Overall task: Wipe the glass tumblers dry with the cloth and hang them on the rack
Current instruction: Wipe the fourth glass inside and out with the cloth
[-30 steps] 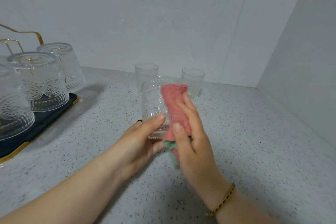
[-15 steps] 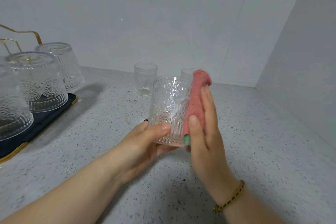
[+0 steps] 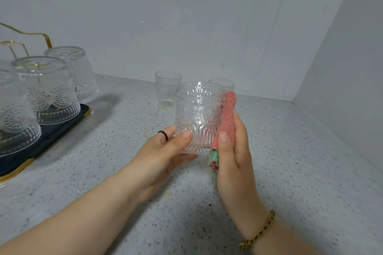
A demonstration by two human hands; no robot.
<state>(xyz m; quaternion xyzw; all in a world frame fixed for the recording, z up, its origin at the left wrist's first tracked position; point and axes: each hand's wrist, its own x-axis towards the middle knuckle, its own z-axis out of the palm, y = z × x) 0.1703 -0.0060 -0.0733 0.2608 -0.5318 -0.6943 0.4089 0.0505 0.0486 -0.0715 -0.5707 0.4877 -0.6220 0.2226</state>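
An embossed glass tumbler (image 3: 198, 114) stands upright in the air above the counter, gripped at its base by my left hand (image 3: 163, 155). My right hand (image 3: 234, 151) presses a folded pink and green cloth (image 3: 227, 122) flat against the tumbler's right side, thumb pinning the cloth's lower part. At the far left a gold wire rack (image 3: 24, 41) on a dark tray (image 3: 60, 130) carries three upside-down tumblers (image 3: 47, 89). Two smaller plain glasses stand upright behind: one (image 3: 167, 89) at centre, the other (image 3: 222, 84) partly hidden by the held tumbler.
Speckled grey counter (image 3: 290, 172) runs into a corner of white walls (image 3: 342, 68) at the right and back. The tray's gold edge reaches the counter's left front.
The cloth and my right hand have slid from the tumbler's front to its right side, and the tumbler has risen slightly and turned in my left hand.
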